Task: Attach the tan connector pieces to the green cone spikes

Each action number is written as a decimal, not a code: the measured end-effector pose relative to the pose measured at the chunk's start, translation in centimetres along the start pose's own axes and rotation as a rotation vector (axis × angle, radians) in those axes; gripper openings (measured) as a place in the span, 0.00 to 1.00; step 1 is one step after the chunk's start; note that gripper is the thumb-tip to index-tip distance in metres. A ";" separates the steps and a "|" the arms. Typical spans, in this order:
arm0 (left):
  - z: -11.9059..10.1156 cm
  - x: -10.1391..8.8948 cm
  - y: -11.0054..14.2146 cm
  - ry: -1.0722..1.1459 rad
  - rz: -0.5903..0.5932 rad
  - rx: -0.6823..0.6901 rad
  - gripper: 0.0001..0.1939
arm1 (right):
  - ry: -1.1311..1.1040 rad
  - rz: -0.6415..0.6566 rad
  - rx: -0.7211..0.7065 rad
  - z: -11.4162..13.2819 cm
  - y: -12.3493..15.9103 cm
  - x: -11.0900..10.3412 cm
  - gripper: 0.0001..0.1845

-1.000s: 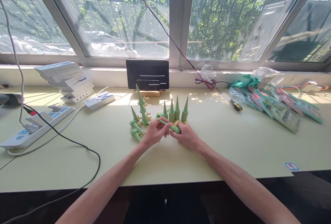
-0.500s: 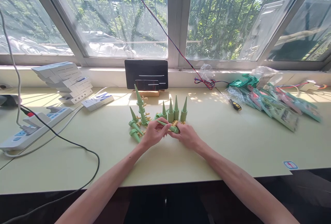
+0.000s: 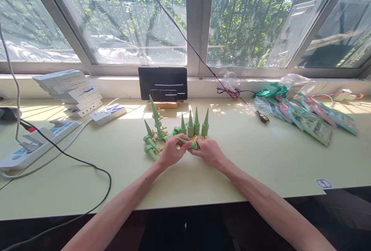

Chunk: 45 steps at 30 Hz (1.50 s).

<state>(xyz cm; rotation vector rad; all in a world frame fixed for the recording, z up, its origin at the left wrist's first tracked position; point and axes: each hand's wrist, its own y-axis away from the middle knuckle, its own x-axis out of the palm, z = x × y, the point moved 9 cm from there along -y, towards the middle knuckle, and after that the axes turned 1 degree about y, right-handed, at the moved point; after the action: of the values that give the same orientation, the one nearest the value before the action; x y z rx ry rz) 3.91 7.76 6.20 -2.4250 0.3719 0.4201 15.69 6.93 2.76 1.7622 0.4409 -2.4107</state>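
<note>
Between my two hands lies a green plant watering spike [image 3: 194, 146] with a small yellow valve, its pointed end toward the left. My left hand [image 3: 173, 151] is closed around the pointed part, thumb and fingers pinching it. My right hand [image 3: 211, 153] grips the thicker capped end, with some fingers hidden behind it. Just beyond my hands, several green spikes [image 3: 196, 122] stand upright in a row, points up. To the left, more spikes [image 3: 150, 151] with yellow valves lie or lean in a loose group.
Behind the spikes a tablet [image 3: 162, 81] and a phone [image 3: 164, 95] rest on a wooden stand. White boxes [image 3: 77, 92] and a power strip [image 3: 37, 146] with cables are at left. On the right are a screwdriver [image 3: 262, 117] and plastic-bagged parts [image 3: 310, 121].
The view shifts slightly. Both hands keep hold of the same spike in nearly the same place, and its angle between the fingers changes a little. The other spikes stay put.
</note>
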 end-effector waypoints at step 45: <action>0.8 1.6 0.3 0.027 0.183 -0.147 0.23 | -0.164 -0.297 -0.054 -0.6 0.4 -1.4 0.18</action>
<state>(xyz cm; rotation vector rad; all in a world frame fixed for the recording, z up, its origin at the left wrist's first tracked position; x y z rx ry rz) 5.08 7.79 4.85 -2.5505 0.5961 0.5109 16.77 6.64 3.86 1.5557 0.7883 -2.6844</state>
